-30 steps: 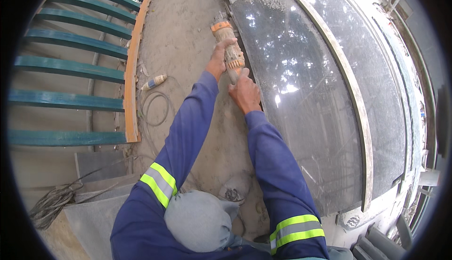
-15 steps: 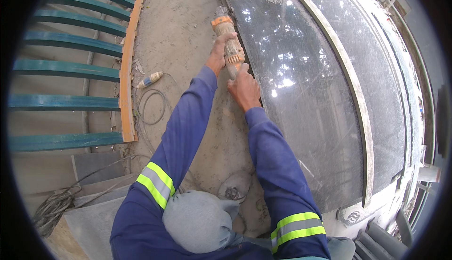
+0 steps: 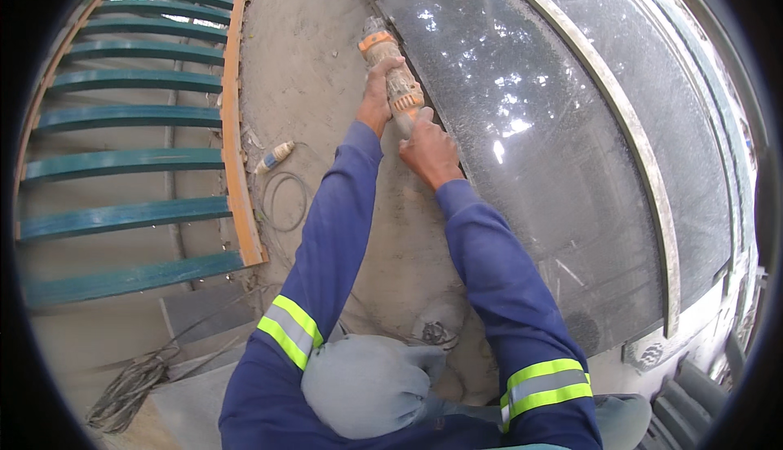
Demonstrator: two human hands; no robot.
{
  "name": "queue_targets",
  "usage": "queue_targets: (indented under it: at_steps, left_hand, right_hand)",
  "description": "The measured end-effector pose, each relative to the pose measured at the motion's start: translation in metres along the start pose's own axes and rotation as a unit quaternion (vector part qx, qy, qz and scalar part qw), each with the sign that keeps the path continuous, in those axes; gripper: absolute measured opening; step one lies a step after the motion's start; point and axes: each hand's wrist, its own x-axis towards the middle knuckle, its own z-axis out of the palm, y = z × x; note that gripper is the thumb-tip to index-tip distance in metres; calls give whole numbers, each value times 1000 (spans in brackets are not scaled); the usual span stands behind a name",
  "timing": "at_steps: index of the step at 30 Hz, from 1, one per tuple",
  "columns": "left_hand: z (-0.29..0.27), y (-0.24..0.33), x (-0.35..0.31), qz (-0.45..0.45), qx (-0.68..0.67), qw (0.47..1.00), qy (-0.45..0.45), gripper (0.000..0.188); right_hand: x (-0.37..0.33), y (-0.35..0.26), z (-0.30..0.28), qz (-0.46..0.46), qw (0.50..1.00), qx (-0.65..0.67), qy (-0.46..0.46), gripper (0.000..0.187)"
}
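Note:
A dusty, tan-grey angle grinder with orange bands [image 3: 401, 85] lies along the left edge of a dark, glossy slab [image 3: 530, 181]. Round its middle, my left hand [image 3: 376, 95] is wrapped. My right hand [image 3: 430, 148] is closed on the grinder's near end, beside the slab's edge. The working end [image 3: 373, 26] points away from me, and its disc cannot be made out.
Left stands an orange-edged rack with green slats [image 3: 134, 161]. A cord connector [image 3: 275, 156] lies near its coiled grey cord [image 3: 285, 205]. Bundled cable [image 3: 130, 389] is at lower left. A pale strip [image 3: 620, 116] crosses the slab. Grey bars [image 3: 693, 401] lie at lower right.
The view has turned slightly, so the rack and slab sit differently in the picture. Both hands keep their hold on the grinder, which stays along the slab's edge.

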Motion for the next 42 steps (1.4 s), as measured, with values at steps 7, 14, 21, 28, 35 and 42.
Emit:
queue_targets:
  at_steps: [7, 14, 21, 28, 35, 42]
  left_hand:
    - [3, 2, -7, -23, 9, 1000, 2, 42]
    - [6, 1, -12, -33, 15, 999, 12, 37]
    - [3, 6, -5, -12, 52, 998, -19, 37]
    - [-8, 12, 21, -28, 38, 999, -21, 38]
    - [-3, 6, 31, -30, 25, 999, 15, 34]
    - [0, 7, 10, -41, 28, 999, -13, 36]
  right_hand:
    - [-9, -3, -7, 12, 1000, 12, -16, 46]
    - [-17, -3, -12, 12, 1000, 15, -18, 45]
    - [-7, 0, -4, -5, 1000, 31, 0, 37]
    - [15, -9, -3, 11, 1000, 16, -23, 43]
    - [32, -6, 3, 58, 997, -10, -40, 53]
    - [4, -2, -3, 18, 999, 25, -26, 39]
